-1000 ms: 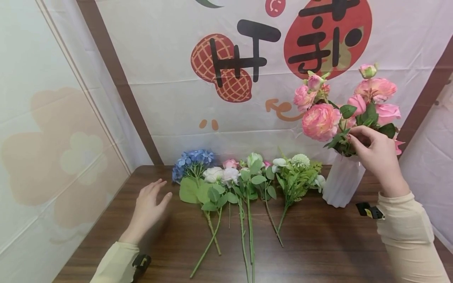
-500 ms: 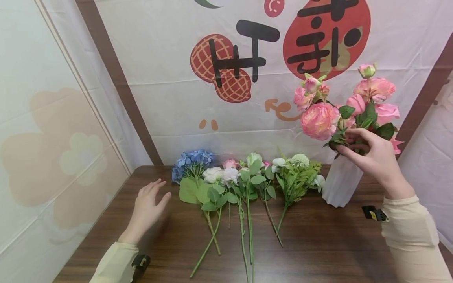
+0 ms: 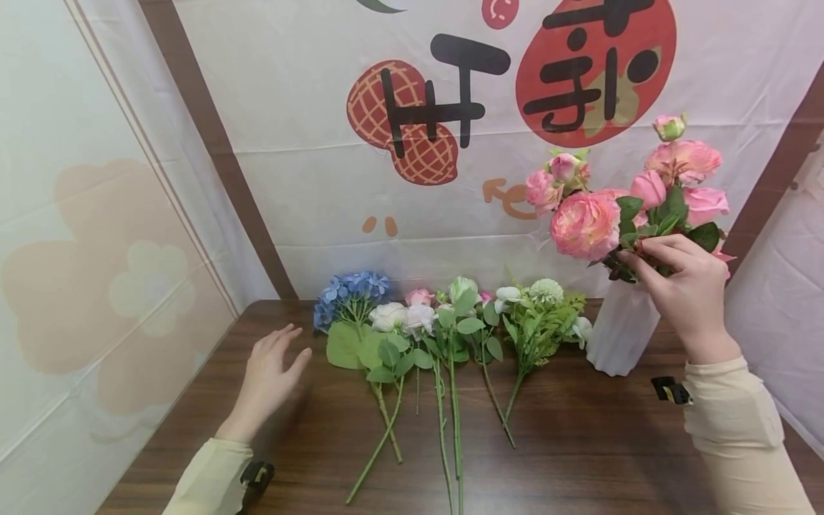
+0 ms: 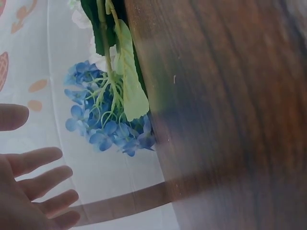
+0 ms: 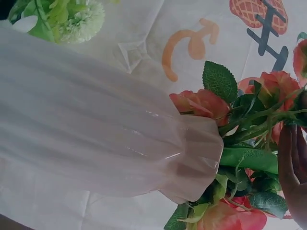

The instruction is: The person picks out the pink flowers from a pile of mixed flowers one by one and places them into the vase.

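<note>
A white fluted vase (image 3: pixel 622 332) stands at the table's right with pink flowers in it. My right hand (image 3: pixel 689 286) is at the vase mouth, thumb and fingers pinching the stem of a pink peony (image 3: pixel 586 224) that leans left. In the right wrist view the fingers (image 5: pixel 290 160) lie at the green stems above the ruffled rim; their tips are partly hidden. Pink roses (image 3: pixel 704 205) stand behind the hand. My left hand (image 3: pixel 267 379) is spread loosely and holds nothing, left of a blue hydrangea (image 3: pixel 350 295), which the left wrist view also shows beyond the fingers.
Across the middle of the brown wooden table (image 3: pixel 566 458) lie white roses (image 3: pixel 418 319), a green-white rose (image 3: pixel 463 292), and a green spray with a pale pompom flower (image 3: pixel 546 292), stems toward me. A printed white cloth (image 3: pixel 309 193) hangs behind the table.
My right hand shifts slightly at the vase mouth, moving left and then back right. The upper-left pink blooms tip lower and leftward. My left hand stays put.
</note>
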Motion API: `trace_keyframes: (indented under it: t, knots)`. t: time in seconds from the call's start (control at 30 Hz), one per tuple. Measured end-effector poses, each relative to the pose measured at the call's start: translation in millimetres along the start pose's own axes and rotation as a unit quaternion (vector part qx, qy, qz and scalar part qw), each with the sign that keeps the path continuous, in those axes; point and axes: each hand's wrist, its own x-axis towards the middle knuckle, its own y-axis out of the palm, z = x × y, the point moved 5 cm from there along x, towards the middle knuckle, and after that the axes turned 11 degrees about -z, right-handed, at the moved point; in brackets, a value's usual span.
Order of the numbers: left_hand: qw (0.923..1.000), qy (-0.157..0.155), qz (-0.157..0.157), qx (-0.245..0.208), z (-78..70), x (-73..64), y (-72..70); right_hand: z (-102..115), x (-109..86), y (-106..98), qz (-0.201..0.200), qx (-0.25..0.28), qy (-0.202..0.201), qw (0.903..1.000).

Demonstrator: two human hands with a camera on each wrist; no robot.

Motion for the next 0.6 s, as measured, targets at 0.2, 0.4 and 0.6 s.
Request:
trace_keyframes:
  t: [0.2,0.4,0.6]
  knots:
    - [1.0,-0.006,0.004,0.003,-1.2,0.7,-1.5,4,-1.6,5,-0.042,-0.048,-0.024,0.9977]
    - [1.0,-0.005,0.0,0.003,-1.3,0.8,-3.2,3,-5.2,9,-0.085,-0.09,-0.03,0.9918]
    - [1.0,0.0,-0.003,0.002,-1.3,1.3,-4.6,2,-10.5,11,-0.126,-0.123,-0.022,0.9841]
